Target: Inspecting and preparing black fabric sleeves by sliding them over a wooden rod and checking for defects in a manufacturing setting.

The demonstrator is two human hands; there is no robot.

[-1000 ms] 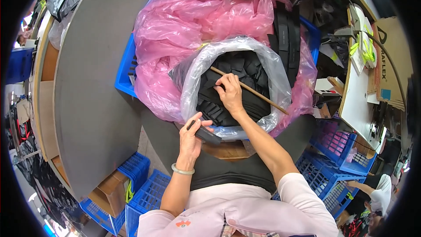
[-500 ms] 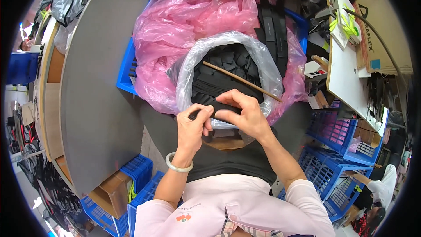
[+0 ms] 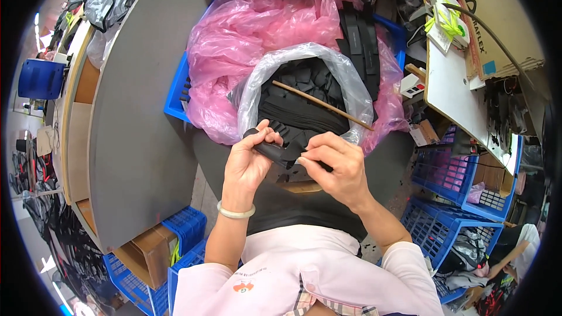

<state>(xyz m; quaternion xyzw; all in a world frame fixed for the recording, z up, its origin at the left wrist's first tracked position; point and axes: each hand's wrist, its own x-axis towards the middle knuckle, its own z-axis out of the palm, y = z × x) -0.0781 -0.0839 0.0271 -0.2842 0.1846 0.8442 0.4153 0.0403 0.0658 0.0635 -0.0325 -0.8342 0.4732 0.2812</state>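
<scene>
My left hand (image 3: 250, 155) is closed around a black strip (image 3: 270, 151) that looks like fabric or webbing, its far end poking out past the thumb. The fingertips of my right hand (image 3: 336, 167) pinch the right end of the same piece. Both hands work over the near rim of a clear plastic bag (image 3: 250, 96). Inside the bag lie many small black pieces (image 3: 310, 79) and a row of stacked black strips (image 3: 304, 116). A thin wooden stick (image 3: 319, 102) rests slantwise across the bag's mouth.
Pink plastic sheeting (image 3: 234, 35) fills a blue crate (image 3: 177, 90) around the bag, with long black strips (image 3: 362, 47) at its right. A grey tabletop (image 3: 143, 111) curves along my left. On the right stand a white table (image 3: 451, 93) and blue crates (image 3: 427, 228).
Both hands have come slightly nearer to me and drawn the black strip out into plainer view. My left palm has turned upward, and my right fingers have closed to a pinch.
</scene>
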